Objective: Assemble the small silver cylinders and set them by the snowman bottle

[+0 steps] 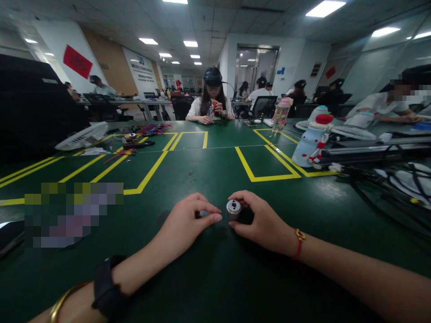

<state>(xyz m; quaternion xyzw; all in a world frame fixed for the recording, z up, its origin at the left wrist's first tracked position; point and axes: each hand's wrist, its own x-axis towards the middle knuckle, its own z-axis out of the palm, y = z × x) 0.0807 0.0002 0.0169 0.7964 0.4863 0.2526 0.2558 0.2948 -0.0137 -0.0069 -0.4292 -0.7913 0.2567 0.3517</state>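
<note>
A small silver metal cylinder (233, 207), which looks like a small motor, stands upright on the green table (202, 170). Its round top has a dark centre and small dark holes. My right hand (257, 220) grips it from the right, with the thumb in front and the index finger behind. Just left of the cylinder and apart from it, my left hand (188, 217) has thumb and forefinger brought together in a pinch. Whether anything tiny is between those fingertips, I cannot make out.
Yellow tape (252, 177) marks boxes on the table. At left lie bundled wires (151, 130) and a white fan (82, 135). A blue bottle (308, 146), a clear bottle (282, 115) and black cables (380, 197) are at right. Across the table sits a person (210, 105) holding something red.
</note>
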